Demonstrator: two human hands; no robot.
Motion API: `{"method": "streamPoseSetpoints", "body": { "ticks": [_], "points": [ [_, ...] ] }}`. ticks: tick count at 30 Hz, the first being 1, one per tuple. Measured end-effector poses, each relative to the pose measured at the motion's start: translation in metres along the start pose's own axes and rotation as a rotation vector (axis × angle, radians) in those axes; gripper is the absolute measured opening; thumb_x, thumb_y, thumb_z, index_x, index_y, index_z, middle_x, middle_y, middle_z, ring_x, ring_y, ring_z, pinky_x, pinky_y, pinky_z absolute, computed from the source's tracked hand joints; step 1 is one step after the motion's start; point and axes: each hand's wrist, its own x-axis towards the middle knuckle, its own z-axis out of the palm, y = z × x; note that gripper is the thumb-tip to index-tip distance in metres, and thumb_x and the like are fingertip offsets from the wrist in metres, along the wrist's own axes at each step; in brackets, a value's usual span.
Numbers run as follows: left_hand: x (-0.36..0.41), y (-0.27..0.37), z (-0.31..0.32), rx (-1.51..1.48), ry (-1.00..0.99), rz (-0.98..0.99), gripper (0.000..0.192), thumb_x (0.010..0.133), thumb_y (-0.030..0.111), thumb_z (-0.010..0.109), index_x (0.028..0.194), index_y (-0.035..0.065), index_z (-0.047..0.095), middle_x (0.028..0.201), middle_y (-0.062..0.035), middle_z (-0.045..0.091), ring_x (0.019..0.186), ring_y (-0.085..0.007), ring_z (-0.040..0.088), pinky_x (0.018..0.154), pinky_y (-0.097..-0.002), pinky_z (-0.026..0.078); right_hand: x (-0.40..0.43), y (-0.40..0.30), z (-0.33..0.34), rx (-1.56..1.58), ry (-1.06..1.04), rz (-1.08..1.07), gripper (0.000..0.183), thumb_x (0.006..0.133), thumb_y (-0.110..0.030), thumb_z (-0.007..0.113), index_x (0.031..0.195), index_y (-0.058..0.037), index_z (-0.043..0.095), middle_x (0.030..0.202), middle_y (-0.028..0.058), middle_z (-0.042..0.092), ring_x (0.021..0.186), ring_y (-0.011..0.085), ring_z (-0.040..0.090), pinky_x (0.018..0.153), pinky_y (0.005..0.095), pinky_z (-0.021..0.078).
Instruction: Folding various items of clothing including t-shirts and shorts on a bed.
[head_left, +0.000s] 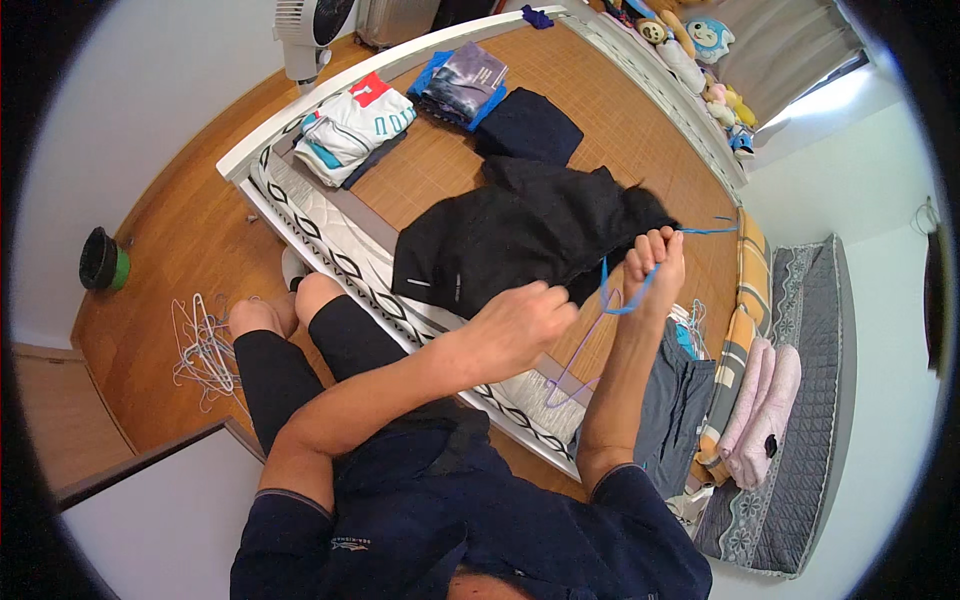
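A black garment (517, 232) lies spread on the bamboo mat of the bed, in front of me. My right hand (656, 262), raised at the garment's right end, is closed round a blue hanger (622, 309); part of this hanger sticks out to the right beyond the hand. My left hand (529, 322) is curled over the garment's lower edge; whether its fingers pinch any cloth cannot be told. Below the hands a purple hanger (574, 360) rests on the bed's near edge. Behind the black garment lies a folded dark navy garment (532, 124).
Folded clothes (356, 127) and a blue and grey pile (465, 82) lie at the back left. White hangers (201, 345) are heaped on the floor. Grey trousers (675, 405), pink rolled cloth (761, 412) and a quilted grey mattress (802, 390) are at the right.
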Motion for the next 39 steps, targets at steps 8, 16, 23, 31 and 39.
{"method": "streamPoseSetpoints", "body": {
  "ticks": [8,16,23,31,39],
  "points": [
    [-0.072,-0.061,0.03,0.081,0.077,-0.175,0.013,0.071,-0.006,0.061,0.079,0.0015,0.054,0.087,-0.0139,0.05,0.085,-0.0336,0.052,0.075,-0.0422,0.048,-0.086,-0.074,-0.014,0.537,-0.108,0.631,0.037,0.108,-0.02,0.035,0.13,0.0082,0.046,0.057,-0.0022,0.04,0.038,0.007,0.036,0.03,0.0243,0.0287],
    [-0.122,-0.094,0.058,0.183,-0.062,-0.336,0.015,0.067,-0.005,0.062,0.081,0.0005,0.06,0.091,-0.0155,0.055,0.092,-0.0354,0.052,0.081,-0.0425,0.048,-0.105,-0.103,-0.086,-0.878,0.112,0.176,0.034,0.106,-0.031,0.045,0.118,-0.0015,0.057,0.055,-0.0063,0.035,0.038,0.0035,0.031,0.031,0.021,0.0256],
    [-0.16,-0.11,0.078,0.171,-0.057,-0.433,0.019,0.064,-0.009,0.06,0.08,0.0018,0.058,0.09,-0.0157,0.053,0.09,-0.0356,0.051,0.079,-0.0443,0.046,-0.116,-0.052,-0.155,-0.741,0.188,0.156,0.035,0.106,-0.031,0.046,0.119,-0.0004,0.055,0.053,-0.0067,0.029,0.038,0.0037,0.027,0.032,0.0225,0.024],
    [-0.16,-0.101,0.072,0.18,0.006,-0.377,0.014,0.067,-0.007,0.062,0.08,-0.0008,0.063,0.096,-0.0136,0.055,0.093,-0.0337,0.053,0.08,-0.041,0.049,-0.139,-0.021,-0.249,-0.329,0.23,0.017,0.035,0.105,-0.033,0.046,0.117,-0.0013,0.055,0.053,-0.0054,0.026,0.039,0.006,0.027,0.033,0.0252,0.0271],
    [-0.157,-0.076,0.061,0.228,-0.004,-0.333,0.006,0.07,-0.006,0.062,0.075,-0.0044,0.059,0.141,-0.0315,0.041,0.112,-0.0397,0.054,0.09,-0.0416,0.051,-0.186,0.026,-0.335,-2.334,0.679,0.166,0.036,0.087,-0.022,0.067,0.109,0.0058,0.06,0.089,0.0227,0.064,0.087,0.0408,0.064,0.077,0.047,0.0515]
  ]
}}
